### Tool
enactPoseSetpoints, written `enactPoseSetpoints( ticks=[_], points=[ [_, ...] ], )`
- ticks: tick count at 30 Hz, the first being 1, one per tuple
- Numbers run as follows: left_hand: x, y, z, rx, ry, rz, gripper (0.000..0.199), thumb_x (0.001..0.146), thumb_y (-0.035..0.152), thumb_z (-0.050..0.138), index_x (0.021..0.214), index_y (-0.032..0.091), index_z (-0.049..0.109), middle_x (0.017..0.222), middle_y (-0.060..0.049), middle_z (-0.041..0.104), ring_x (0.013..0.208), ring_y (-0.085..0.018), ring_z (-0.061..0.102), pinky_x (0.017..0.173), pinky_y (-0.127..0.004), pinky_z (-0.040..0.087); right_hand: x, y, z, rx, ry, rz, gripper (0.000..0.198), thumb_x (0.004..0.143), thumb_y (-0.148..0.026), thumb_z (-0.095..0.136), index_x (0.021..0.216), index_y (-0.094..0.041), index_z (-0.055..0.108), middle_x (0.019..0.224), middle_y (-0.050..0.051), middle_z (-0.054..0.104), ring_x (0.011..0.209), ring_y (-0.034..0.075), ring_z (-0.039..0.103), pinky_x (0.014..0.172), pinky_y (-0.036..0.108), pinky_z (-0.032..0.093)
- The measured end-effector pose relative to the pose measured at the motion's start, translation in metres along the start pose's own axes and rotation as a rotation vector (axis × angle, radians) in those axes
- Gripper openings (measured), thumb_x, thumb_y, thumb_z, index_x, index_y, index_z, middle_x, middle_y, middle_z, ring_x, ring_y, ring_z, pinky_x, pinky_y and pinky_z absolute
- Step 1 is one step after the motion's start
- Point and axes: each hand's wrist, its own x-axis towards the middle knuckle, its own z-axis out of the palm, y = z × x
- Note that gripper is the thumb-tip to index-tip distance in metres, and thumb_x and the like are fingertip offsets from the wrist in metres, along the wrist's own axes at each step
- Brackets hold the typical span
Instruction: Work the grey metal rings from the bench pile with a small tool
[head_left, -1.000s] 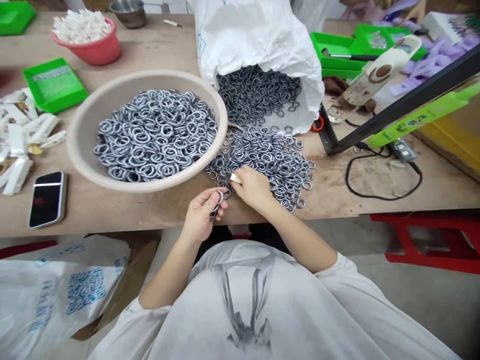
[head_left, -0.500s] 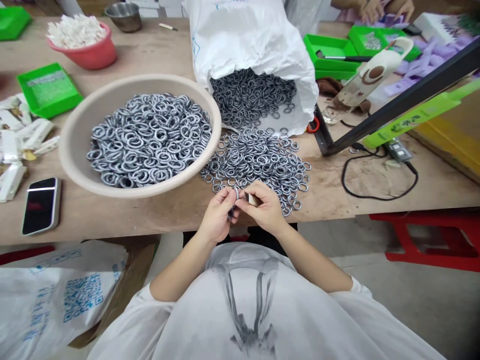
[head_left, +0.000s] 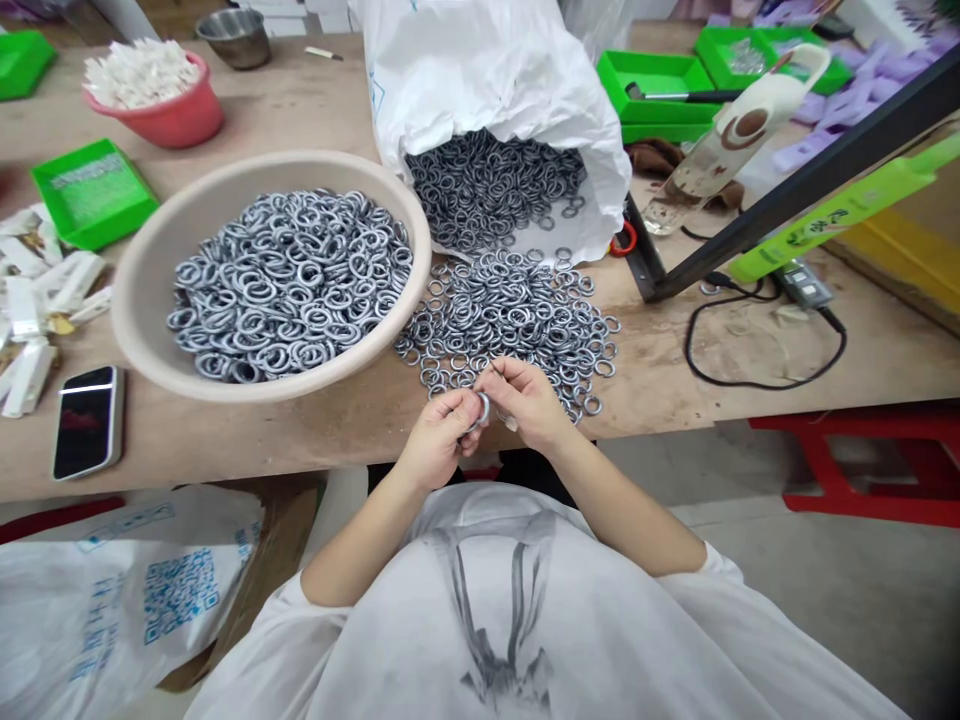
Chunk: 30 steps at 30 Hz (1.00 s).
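Observation:
A grey ring (head_left: 484,408) is pinched between the thumb and fingers of my left hand (head_left: 436,440), near the table's front edge. My right hand (head_left: 531,405), just beside it, is closed around a small thin tool (head_left: 511,424). Only a narrow tip and a pale end of that tool show, so its kind is unclear. Right behind my hands lies a loose pile of grey rings (head_left: 517,315). To the left stands a wide beige basin (head_left: 129,310) heaped with similar rings. A white sack (head_left: 480,75) lies with its mouth towards me, more rings inside.
A phone (head_left: 86,420) lies at the left, near white plastic pieces (head_left: 30,300) and a green tray (head_left: 94,195). A red bowl (head_left: 172,120) stands behind. On the right are a black metal bar (head_left: 780,190), a cable (head_left: 690,345) and a bottle (head_left: 705,160).
The ring in my left hand has turned so its round face shows more. My right hand has tilted the tool and lifted slightly. The co-worker's hands at top right have left view.

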Motion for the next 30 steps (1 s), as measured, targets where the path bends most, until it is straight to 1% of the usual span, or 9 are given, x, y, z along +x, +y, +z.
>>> enactPoseSetpoints(
  ticks=[2, 6, 10, 14, 17, 21, 26, 28, 30],
  points=[
    [-0.001, 0.002, -0.001, -0.029, 0.005, -0.015, 0.051, 0.072, 0.056, 0.080, 0.070, 0.014, 0.051, 0.059, 0.003, 0.043, 0.047, -0.004, 0.035, 0.041, -0.015, 0.028, -0.004, -0.005, -0.002, -0.148, 0.022, -0.032, 0.052, 0.091, -0.069, 0.052, 0.081, -0.018, 0.055, 0.069, 0.000, 0.051, 0.062, 0.013, 0.047, 0.061, 0.027, 0.038],
    [-0.001, 0.004, -0.004, -0.092, 0.003, -0.025, 0.049, 0.074, 0.053, 0.080, 0.070, 0.015, 0.049, 0.056, 0.004, 0.041, 0.046, -0.005, 0.033, 0.041, -0.015, 0.029, -0.017, -0.018, -0.003, -0.609, -0.043, -0.238, 0.054, 0.103, -0.061, 0.031, 0.078, -0.018, 0.051, 0.073, 0.003, 0.051, 0.069, 0.015, 0.047, 0.064, 0.029, 0.033],
    [-0.001, 0.003, -0.006, -0.129, 0.012, -0.018, 0.047, 0.073, 0.050, 0.081, 0.072, 0.015, 0.050, 0.053, 0.005, 0.039, 0.045, -0.005, 0.031, 0.041, -0.015, 0.030, -0.026, -0.024, 0.001, -0.832, -0.103, -0.310, 0.055, 0.105, -0.058, 0.027, 0.076, -0.018, 0.051, 0.073, 0.003, 0.052, 0.067, 0.014, 0.047, 0.061, 0.030, 0.028],
    [-0.002, 0.003, -0.007, -0.117, -0.020, -0.015, 0.049, 0.074, 0.050, 0.081, 0.068, 0.015, 0.046, 0.051, 0.005, 0.038, 0.044, -0.005, 0.032, 0.042, -0.015, 0.030, -0.025, -0.024, 0.003, -0.861, -0.135, -0.307, 0.052, 0.105, -0.055, 0.031, 0.076, -0.017, 0.051, 0.073, 0.002, 0.053, 0.067, 0.013, 0.048, 0.062, 0.029, 0.027],
    [-0.007, 0.004, -0.007, -0.071, -0.098, -0.014, 0.049, 0.075, 0.050, 0.080, 0.065, 0.014, 0.049, 0.053, 0.004, 0.040, 0.045, -0.005, 0.033, 0.041, -0.016, 0.030, -0.017, -0.016, -0.004, -0.741, -0.156, -0.205, 0.055, 0.103, -0.058, 0.032, 0.070, -0.017, 0.048, 0.068, 0.001, 0.052, 0.064, 0.012, 0.047, 0.061, 0.027, 0.028],
    [-0.016, 0.007, -0.013, 0.001, -0.248, -0.033, 0.049, 0.080, 0.050, 0.075, 0.060, 0.012, 0.053, 0.053, 0.001, 0.045, 0.044, -0.006, 0.040, 0.042, -0.018, 0.034, 0.000, 0.000, -0.019, -0.595, 0.008, -0.033, 0.059, 0.101, -0.064, 0.029, 0.072, -0.018, 0.051, 0.068, 0.001, 0.053, 0.065, 0.014, 0.050, 0.063, 0.026, 0.033],
    [-0.018, 0.019, -0.040, -0.059, 0.066, 0.052, 0.033, 0.078, 0.042, 0.079, 0.082, 0.012, 0.068, 0.062, -0.002, 0.061, 0.045, -0.007, 0.050, 0.040, -0.017, 0.041, 0.008, 0.003, -0.011, -0.994, 0.010, 0.001, 0.035, 0.097, -0.051, 0.055, 0.100, -0.017, 0.064, 0.095, 0.005, 0.066, 0.087, 0.020, 0.060, 0.070, 0.028, 0.036],
    [-0.018, 0.024, -0.049, -0.080, 0.141, 0.078, 0.037, 0.074, 0.038, 0.081, 0.099, 0.013, 0.070, 0.069, -0.003, 0.067, 0.048, -0.008, 0.055, 0.040, -0.017, 0.043, 0.007, 0.002, -0.001, -1.193, -0.030, 0.024, 0.033, 0.092, -0.047, 0.065, 0.110, -0.019, 0.064, 0.108, 0.006, 0.066, 0.096, 0.022, 0.062, 0.070, 0.029, 0.036],
    [-0.018, 0.028, -0.053, -0.122, 0.197, 0.088, 0.042, 0.069, 0.034, 0.083, 0.103, 0.014, 0.069, 0.075, -0.004, 0.070, 0.051, -0.010, 0.059, 0.040, -0.017, 0.044, 0.008, 0.004, 0.007, -1.329, -0.059, 0.057, 0.031, 0.093, -0.045, 0.065, 0.111, -0.020, 0.065, 0.108, 0.007, 0.066, 0.095, 0.023, 0.063, 0.066, 0.030, 0.035]
  ],
)
